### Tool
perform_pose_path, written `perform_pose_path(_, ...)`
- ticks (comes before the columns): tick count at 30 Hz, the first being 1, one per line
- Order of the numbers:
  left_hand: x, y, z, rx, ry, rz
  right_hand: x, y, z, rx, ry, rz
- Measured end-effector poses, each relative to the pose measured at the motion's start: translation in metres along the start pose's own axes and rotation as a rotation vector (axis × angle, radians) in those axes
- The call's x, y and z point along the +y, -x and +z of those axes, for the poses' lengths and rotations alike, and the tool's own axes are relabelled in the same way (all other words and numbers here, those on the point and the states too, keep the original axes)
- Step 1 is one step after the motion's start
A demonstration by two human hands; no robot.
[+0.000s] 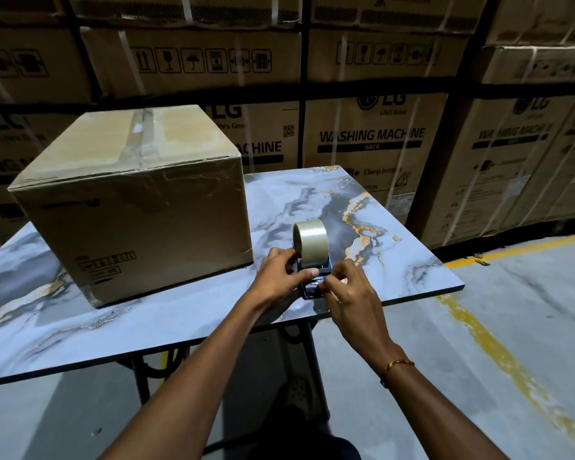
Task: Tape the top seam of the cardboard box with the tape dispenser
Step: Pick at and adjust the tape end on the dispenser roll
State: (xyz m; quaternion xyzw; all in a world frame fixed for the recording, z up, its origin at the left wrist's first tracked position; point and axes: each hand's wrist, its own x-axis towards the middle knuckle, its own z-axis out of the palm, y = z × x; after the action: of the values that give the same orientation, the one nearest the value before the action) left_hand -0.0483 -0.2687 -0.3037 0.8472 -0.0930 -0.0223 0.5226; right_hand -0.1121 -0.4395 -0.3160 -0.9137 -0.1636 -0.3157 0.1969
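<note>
Box (130, 200) on table (412, 270), left side toward far edge. Dispenser (312, 257) right of box, near the table's front edge. Left hand (276, 277) and right hand (349, 293) both on dispenser. Stacked cartons (375, 134) behind table.

Marble-patterned tabletop (312, 194) with grey and gold veining, on a dark metal frame (153, 366). Behind it, stacked washing-machine cartons (372, 137) bound with white straps. Concrete floor (528, 293) with a yellow painted line (498, 356).

Both hands, left hand (281, 277) and right hand (349, 295), on the tape dispenser (312, 257) (clear roll), just right of cardboard box (130, 207) on marble-look table (395, 260).
</note>
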Motion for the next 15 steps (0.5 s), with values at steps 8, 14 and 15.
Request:
perform_pose_path(8, 0.007, 0.008, 0.008, 0.190, -0.085, 0.007, -0.003, 0.004, 0.004, 0.050, -0.108, 0.017)
perform_pose_path(14, -0.003, 0.000, 0.013, 0.254, -0.052, 0.022, -0.004, 0.017, 0.002, 0.045, -0.238, -0.002)
perform_pose_path(15, -0.002, 0.001, 0.013, 0.248, -0.070, 0.022, -0.002, 0.016, 0.001, 0.033, -0.246, 0.002)
